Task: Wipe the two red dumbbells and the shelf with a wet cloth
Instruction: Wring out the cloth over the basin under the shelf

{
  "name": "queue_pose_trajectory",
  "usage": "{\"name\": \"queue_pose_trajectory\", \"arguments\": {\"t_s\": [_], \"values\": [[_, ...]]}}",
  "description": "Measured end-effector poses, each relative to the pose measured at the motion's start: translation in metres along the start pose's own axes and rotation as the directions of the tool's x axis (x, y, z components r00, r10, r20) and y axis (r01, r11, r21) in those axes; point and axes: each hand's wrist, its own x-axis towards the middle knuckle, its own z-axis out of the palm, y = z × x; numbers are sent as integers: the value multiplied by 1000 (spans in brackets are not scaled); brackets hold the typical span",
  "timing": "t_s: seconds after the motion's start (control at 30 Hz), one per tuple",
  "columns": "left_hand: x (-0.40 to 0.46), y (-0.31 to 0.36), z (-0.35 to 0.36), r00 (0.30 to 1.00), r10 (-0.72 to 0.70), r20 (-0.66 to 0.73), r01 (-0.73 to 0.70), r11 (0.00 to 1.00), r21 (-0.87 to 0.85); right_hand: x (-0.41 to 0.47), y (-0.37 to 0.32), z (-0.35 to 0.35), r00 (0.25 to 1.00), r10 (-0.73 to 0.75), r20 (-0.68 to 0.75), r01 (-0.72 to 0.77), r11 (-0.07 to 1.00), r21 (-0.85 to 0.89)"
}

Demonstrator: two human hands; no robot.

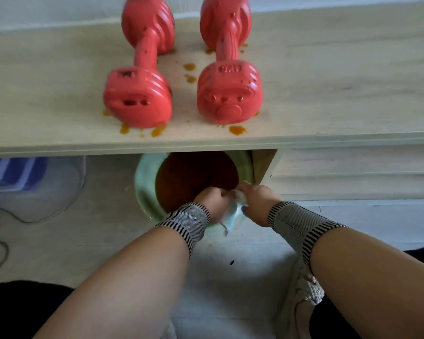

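Two red dumbbells, one on the left (142,67) and one on the right (228,67), lie side by side on the pale wooden shelf (328,81), with orange-brown spots around them. Below the shelf edge, my left hand (212,201) and my right hand (257,201) both grip a pale wet cloth (233,211) between them, over the near rim of a light green bucket (145,189) holding dark brownish water. A tail of the cloth hangs down over the rim.
The bucket stands on the light floor, partly under the shelf. A black cable (0,216) and a blue-and-clear plastic box (12,172) lie at the left. A white shoe (301,297) is at the lower right.
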Motion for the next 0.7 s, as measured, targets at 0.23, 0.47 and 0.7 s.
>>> {"name": "queue_pose_trajectory", "arguments": {"t_s": [0.23,0.47,0.7], "values": [[-84,19,-53,985,124,-118,-134,988,-78,-66,-38,-52,991,32,-129,32,884,466],[-152,40,-96,948,238,-212,-297,898,-324,-123,-75,-109,992,16,-122,81,661,746],[-206,68,-157,840,267,-471,-504,706,-498,-166,-119,-163,957,-287,-50,167,397,902]]}}
